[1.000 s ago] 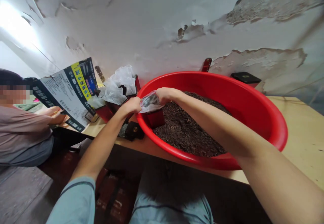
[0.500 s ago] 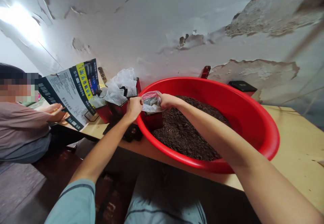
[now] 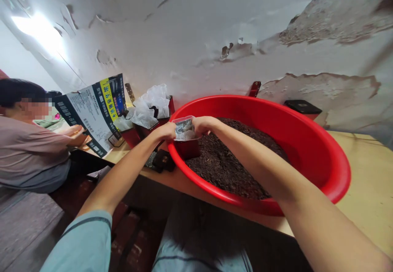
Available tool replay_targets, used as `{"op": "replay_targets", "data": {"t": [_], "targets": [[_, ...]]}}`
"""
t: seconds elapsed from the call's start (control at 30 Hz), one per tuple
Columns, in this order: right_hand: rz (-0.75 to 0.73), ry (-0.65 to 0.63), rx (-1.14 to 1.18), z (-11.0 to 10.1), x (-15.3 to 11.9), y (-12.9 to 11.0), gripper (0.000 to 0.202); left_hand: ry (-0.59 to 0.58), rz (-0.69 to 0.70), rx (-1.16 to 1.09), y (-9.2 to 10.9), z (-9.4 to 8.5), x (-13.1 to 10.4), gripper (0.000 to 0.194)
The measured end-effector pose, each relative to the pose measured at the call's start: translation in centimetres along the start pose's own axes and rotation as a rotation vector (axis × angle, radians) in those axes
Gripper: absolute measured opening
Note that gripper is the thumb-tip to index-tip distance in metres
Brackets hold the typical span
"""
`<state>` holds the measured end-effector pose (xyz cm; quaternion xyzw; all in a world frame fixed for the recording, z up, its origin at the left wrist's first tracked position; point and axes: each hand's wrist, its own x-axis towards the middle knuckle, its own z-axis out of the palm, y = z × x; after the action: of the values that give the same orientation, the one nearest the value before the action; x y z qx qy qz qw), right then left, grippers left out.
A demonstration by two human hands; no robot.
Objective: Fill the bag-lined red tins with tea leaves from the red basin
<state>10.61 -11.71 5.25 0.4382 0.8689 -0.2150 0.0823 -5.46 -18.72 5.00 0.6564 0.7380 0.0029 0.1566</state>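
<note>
A dark red box (image 3: pixel 188 149) stands at the left inside of the big red tub (image 3: pixel 319 157), its mouth lined with a clear plastic bag (image 3: pixel 184 130). My left hand (image 3: pixel 167 132) is closed on the bag's left edge at the box's rim. On the opposite side my right hand (image 3: pixel 203 125) has its fingers curled over the bag's right edge, fingertips partly hidden. Dark, loose dried leaf-like bits (image 3: pixel 233 161) cover the tub's floor beside the box. What lies inside the bag is hard to make out.
Several red boxes with plastic bags (image 3: pixel 145 110) sit left of the tub. Black lids (image 3: pixel 164 160) lie at the table's (image 3: pixel 362 169) front edge. A black-topped box (image 3: pixel 302 107) is behind the tub. A printed cardboard sheet (image 3: pixel 95 116) stands leftward, near another person (image 3: pixel 30 153).
The bag's mouth now lies flatter and squarer over the box's rim. My right fingers have curled down further at its right side. The view has shifted slightly.
</note>
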Motion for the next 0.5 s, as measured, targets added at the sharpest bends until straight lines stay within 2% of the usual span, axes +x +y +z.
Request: {"op": "replay_targets", "data": {"t": [0.13, 0.27, 0.37, 0.5], "targets": [[0.063, -0.016, -0.014, 0.9, 0.0, -0.2, 0.078, -0.119, -0.021, -0.078, 0.4, 0.2, 0.6, 0.034], [0.061, 0.014, 0.049, 1.2, -0.6, 1.6, 0.097, -0.086, 0.016, -0.340, 0.4, 0.6, 0.6, 0.048], [0.011, 0.032, 0.278, 1.2, -0.9, 3.9, 0.105, -0.061, 0.051, -0.563, 0.9, 0.8, 0.8, 0.070], [0.007, 0.001, 0.601, 1.5, -1.4, 7.2, 0.111, -0.196, 0.007, -0.723, 2.5, 0.8, 1.8, 0.097]]}}
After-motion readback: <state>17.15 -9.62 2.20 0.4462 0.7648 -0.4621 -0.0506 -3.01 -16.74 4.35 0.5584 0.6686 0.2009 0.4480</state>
